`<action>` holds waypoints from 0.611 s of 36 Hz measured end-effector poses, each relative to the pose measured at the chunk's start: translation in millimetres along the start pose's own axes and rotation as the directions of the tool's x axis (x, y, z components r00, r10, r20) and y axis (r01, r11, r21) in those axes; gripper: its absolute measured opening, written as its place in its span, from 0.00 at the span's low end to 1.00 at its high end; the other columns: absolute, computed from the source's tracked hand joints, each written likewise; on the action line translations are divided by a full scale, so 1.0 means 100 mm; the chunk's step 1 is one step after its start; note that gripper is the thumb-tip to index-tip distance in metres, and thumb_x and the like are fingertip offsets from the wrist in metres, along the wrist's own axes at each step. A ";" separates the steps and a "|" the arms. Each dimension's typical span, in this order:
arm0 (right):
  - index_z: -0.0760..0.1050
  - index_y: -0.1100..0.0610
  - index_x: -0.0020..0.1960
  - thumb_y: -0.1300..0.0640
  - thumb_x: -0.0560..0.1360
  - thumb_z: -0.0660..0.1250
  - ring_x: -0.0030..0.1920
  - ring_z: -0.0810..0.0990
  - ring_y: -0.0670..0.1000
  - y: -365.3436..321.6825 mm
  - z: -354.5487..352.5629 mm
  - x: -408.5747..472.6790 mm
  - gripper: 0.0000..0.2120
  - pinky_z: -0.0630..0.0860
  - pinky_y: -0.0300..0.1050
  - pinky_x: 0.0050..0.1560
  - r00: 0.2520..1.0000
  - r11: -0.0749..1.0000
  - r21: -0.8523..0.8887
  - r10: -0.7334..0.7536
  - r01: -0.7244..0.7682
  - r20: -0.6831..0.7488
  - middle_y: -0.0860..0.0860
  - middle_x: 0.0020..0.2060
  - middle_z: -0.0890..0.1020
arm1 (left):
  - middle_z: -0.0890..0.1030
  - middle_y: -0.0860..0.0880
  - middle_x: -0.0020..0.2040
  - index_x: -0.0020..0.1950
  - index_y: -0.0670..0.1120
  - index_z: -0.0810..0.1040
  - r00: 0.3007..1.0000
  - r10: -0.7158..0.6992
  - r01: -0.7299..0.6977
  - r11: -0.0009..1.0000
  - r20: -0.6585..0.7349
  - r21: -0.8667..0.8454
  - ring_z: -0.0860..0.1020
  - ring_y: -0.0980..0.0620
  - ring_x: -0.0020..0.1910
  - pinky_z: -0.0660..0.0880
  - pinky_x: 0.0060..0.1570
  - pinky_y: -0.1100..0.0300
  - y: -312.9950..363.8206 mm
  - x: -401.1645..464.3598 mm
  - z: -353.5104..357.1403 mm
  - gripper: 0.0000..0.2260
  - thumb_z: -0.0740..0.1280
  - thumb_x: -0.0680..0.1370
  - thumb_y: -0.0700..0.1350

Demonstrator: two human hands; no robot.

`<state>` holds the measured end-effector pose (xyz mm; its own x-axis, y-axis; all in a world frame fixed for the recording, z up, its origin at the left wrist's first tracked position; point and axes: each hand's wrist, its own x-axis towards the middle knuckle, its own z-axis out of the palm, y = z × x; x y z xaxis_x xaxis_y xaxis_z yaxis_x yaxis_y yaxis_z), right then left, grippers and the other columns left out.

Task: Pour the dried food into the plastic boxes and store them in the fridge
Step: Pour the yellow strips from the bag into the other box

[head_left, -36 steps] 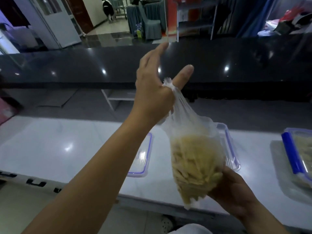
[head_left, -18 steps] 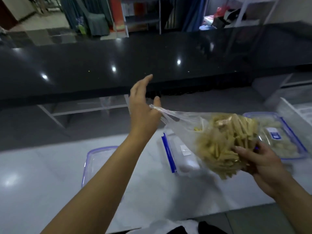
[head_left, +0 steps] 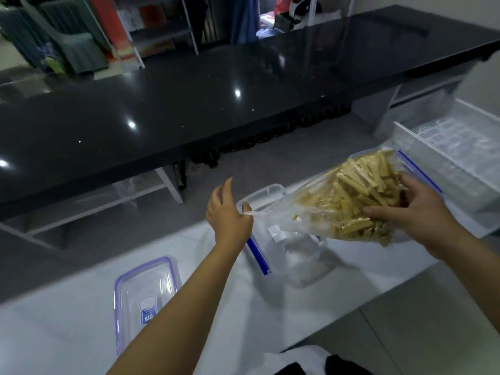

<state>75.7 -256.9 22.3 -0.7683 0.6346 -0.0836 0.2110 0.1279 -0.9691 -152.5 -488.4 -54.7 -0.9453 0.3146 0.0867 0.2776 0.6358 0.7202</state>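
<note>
A clear plastic bag point(head_left: 343, 201) full of pale dried food sticks lies tipped almost on its side in the air, its mouth to the left. My left hand point(head_left: 227, 215) pinches the bag's mouth edge. My right hand point(head_left: 411, 212) grips the filled bottom end, raised higher than the mouth. Below the mouth stands an open clear plastic box point(head_left: 295, 253) with a blue clip along its left side; it looks empty. Partly hidden behind the bag is another blue-rimmed box point(head_left: 416, 171).
A box lid point(head_left: 140, 299) with a blue rim and label lies on the white counter point(head_left: 243, 315) at the left. A clear drawer-like bin point(head_left: 449, 158) sits at the far right. A black raised counter point(head_left: 189, 98) runs across behind.
The bag went from hanging upright to tipped sideways, its bottom lifted to the right by my right hand. My left hand lowered the mouth over the open box. The view turned right.
</note>
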 end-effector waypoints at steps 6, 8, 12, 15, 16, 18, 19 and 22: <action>0.78 0.46 0.60 0.63 0.61 0.81 0.49 0.86 0.49 -0.04 -0.06 0.10 0.31 0.83 0.45 0.46 0.998 0.993 -0.096 -0.067 0.068 0.009 0.49 0.49 0.87 | 0.63 0.46 0.77 0.79 0.54 0.61 0.998 -0.042 0.041 0.999 0.051 0.016 0.61 0.44 0.76 0.56 0.75 0.47 -0.01 -0.03 0.14 0.28 0.66 0.80 0.46; 0.77 0.47 0.62 0.58 0.58 0.81 0.50 0.86 0.51 -0.06 -0.09 0.13 0.33 0.82 0.49 0.48 0.997 0.992 -0.095 -0.077 0.078 0.016 0.50 0.49 0.87 | 0.62 0.46 0.78 0.79 0.55 0.61 0.997 -0.033 0.031 0.999 0.064 0.024 0.60 0.44 0.77 0.55 0.75 0.47 -0.01 -0.01 0.17 0.28 0.66 0.81 0.46; 0.77 0.43 0.62 0.51 0.56 0.81 0.49 0.86 0.48 -0.13 -0.05 0.16 0.35 0.83 0.44 0.46 0.994 0.988 -0.112 -0.105 0.108 0.029 0.46 0.49 0.86 | 0.61 0.46 0.79 0.79 0.55 0.60 0.996 0.002 -0.007 0.998 0.087 0.065 0.58 0.43 0.78 0.53 0.76 0.47 -0.02 0.04 0.19 0.28 0.65 0.81 0.47; 0.76 0.43 0.63 0.50 0.56 0.81 0.50 0.86 0.48 -0.14 -0.03 0.20 0.36 0.81 0.49 0.49 0.993 0.987 -0.110 -0.119 0.121 0.018 0.46 0.50 0.86 | 0.60 0.46 0.79 0.79 0.54 0.60 0.995 0.013 -0.022 0.996 0.095 0.091 0.58 0.43 0.78 0.53 0.76 0.46 -0.05 0.06 0.19 0.27 0.65 0.81 0.47; 0.76 0.43 0.64 0.50 0.56 0.81 0.50 0.86 0.49 -0.13 -0.03 0.21 0.36 0.81 0.50 0.49 0.993 0.988 -0.097 -0.121 0.121 0.006 0.47 0.50 0.86 | 0.60 0.46 0.79 0.79 0.54 0.60 0.995 0.011 -0.020 0.996 0.096 0.086 0.58 0.43 0.78 0.54 0.76 0.47 -0.05 0.07 0.20 0.27 0.65 0.82 0.46; 0.76 0.43 0.64 0.52 0.57 0.81 0.49 0.86 0.50 -0.11 -0.02 0.22 0.36 0.83 0.47 0.46 0.994 0.991 -0.077 -0.112 0.112 0.001 0.48 0.49 0.87 | 0.61 0.46 0.79 0.79 0.54 0.61 0.996 0.000 -0.006 0.998 0.094 0.064 0.58 0.43 0.78 0.55 0.76 0.46 -0.04 0.09 0.20 0.26 0.64 0.82 0.45; 0.76 0.43 0.63 0.53 0.56 0.81 0.49 0.86 0.50 -0.09 -0.01 0.22 0.36 0.83 0.45 0.45 0.995 0.992 -0.074 -0.101 0.101 0.009 0.48 0.49 0.87 | 0.61 0.46 0.79 0.79 0.54 0.61 0.996 -0.008 0.003 0.998 0.091 0.057 0.59 0.43 0.78 0.56 0.76 0.46 -0.04 0.11 0.20 0.26 0.64 0.82 0.45; 0.77 0.45 0.63 0.56 0.56 0.81 0.49 0.86 0.49 -0.03 0.01 0.21 0.36 0.82 0.40 0.43 0.997 0.995 -0.063 -0.073 0.074 0.016 0.47 0.49 0.87 | 0.61 0.47 0.79 0.78 0.54 0.62 0.996 -0.014 0.009 0.998 0.089 0.063 0.59 0.43 0.78 0.56 0.76 0.46 -0.05 0.12 0.19 0.25 0.64 0.82 0.43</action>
<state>58.1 -245.2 23.5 -0.7910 0.6116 -0.0163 0.1915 0.2221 -0.9560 -161.8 -474.8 -70.3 -0.9301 0.3671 0.0145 0.2797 0.6818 0.6759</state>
